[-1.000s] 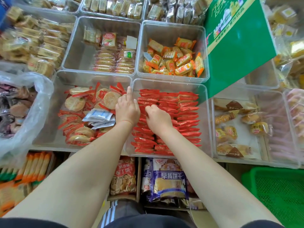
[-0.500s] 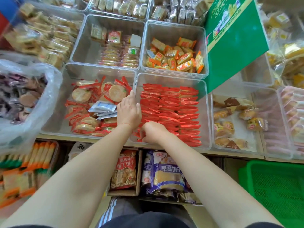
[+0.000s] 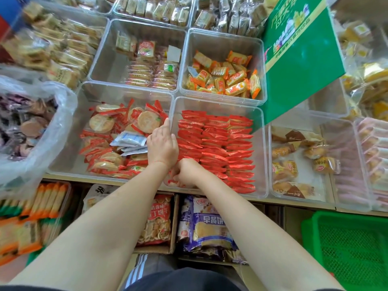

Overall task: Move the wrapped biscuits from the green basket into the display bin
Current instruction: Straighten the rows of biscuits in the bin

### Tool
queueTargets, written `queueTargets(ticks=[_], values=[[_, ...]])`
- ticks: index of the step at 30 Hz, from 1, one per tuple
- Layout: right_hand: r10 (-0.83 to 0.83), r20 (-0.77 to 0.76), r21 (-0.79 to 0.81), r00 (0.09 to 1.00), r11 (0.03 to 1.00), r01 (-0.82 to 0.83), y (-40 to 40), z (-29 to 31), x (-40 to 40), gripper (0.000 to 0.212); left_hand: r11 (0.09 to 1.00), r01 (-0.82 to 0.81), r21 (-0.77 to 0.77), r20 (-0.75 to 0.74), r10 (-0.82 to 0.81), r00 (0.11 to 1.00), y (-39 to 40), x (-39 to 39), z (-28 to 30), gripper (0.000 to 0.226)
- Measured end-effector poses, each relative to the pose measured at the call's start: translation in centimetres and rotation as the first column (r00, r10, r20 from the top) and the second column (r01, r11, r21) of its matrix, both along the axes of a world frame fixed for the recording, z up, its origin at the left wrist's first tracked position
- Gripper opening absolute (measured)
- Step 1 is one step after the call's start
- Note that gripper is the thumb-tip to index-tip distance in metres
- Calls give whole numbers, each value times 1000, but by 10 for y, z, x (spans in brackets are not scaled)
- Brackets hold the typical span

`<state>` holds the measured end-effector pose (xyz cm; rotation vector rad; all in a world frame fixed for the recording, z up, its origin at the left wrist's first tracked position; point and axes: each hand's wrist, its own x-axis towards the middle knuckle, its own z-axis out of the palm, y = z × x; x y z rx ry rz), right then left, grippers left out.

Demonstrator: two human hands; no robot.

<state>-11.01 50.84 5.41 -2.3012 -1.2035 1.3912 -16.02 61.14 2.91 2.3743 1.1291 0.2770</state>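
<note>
Below me a pale counter edge runs across, daylight soft on it. Under it, a cardboard box of bagged snacks; a green sign leans upper right.

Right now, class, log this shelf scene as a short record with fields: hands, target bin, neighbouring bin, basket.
left hand: on the wall between the two front bins
right hand: curled at the near corner of the display bin, grip unclear
red wrapped biscuits: in neat rows, filling the bin
left bin: round crackers, loosely piled
green basket: lower right, partly out of view
</note>
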Motion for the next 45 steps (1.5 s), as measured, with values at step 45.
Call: queueTargets(ticks=[45], values=[[306, 555, -72, 774, 944, -322, -21, 6, 16, 20, 1000, 2, -4, -40, -2, 999, -2, 1, 2, 55]])
